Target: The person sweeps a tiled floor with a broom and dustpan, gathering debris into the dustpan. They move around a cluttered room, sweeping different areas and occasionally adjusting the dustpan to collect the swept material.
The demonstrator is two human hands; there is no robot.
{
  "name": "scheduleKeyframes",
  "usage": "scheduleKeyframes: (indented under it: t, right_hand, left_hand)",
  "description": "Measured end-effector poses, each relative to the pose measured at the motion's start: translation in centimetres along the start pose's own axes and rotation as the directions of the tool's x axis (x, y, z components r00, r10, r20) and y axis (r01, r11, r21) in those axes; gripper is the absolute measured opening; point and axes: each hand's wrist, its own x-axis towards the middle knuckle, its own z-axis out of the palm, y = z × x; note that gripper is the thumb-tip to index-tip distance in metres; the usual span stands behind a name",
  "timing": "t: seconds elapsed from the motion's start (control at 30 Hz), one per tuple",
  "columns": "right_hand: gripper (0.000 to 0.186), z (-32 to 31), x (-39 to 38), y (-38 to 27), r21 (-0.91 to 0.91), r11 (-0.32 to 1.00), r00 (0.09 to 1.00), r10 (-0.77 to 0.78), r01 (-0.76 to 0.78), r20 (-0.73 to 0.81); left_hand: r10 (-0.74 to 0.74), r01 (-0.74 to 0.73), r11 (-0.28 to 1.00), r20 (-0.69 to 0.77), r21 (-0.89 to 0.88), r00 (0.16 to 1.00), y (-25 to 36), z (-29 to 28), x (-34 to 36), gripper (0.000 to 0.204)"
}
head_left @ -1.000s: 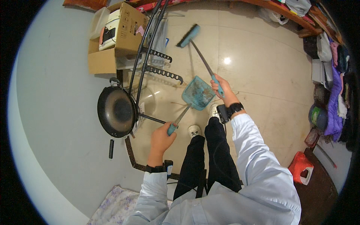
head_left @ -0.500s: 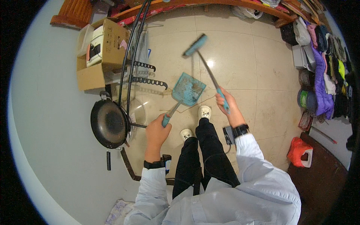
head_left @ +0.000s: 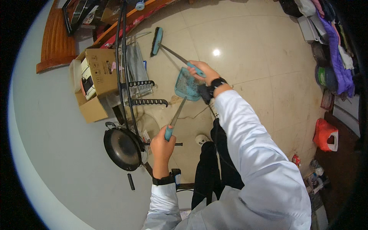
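Bright overhead light — glare on floor (head_left: 217, 52) | fisheye-bent, dark rim

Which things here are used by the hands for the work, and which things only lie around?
In use:
- left hand gripping the dustpan by its long handle
- right hand gripping the broom

Lying about:
- black pan
- cardboard box
- black metal rack
- red bag

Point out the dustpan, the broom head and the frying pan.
Dustpan (head_left: 187, 85): head view, on its teal scoop.
Broom head (head_left: 156, 41): head view, on its teal block.
Frying pan (head_left: 122, 148): head view, on its dark inside.
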Motion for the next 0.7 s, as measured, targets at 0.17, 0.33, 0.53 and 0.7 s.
scheduleKeyframes:
  t: [0.17,0.33,0.53,0.7]
  right_hand:
    - [0.019,-5.4,-12.4,-2.3,-0.072,0.989,0.984,-0.14,0.133,-0.112]
    - [0.037,-10.3,-27.0,1.9,0.057,0.939,0.916,-0.316,0.339,-0.246]
    - [0.039,-15.0,-38.4,11.7,0.362,0.844,0.872,-0.221,0.396,-0.437]
    - [0.037,-13.7,-43.5,20.5,0.27,0.87,0.832,-0.238,0.412,-0.501]
  left_hand:
    - [-0.035,0.034,0.998,0.008,0.052,0.999,0.9,-0.3,0.7,0.032]
    - [0.007,-0.008,1.0,-0.042,-0.023,0.999,1.4,-0.5,0.8,0.032]
    - [0.038,-0.041,0.999,-0.087,-0.035,0.996,1.2,-1.6,-1.4,0.035]
    - [0.102,-0.132,0.972,-0.158,-0.195,0.982,-0.1,-4.7,-5.5,0.038]
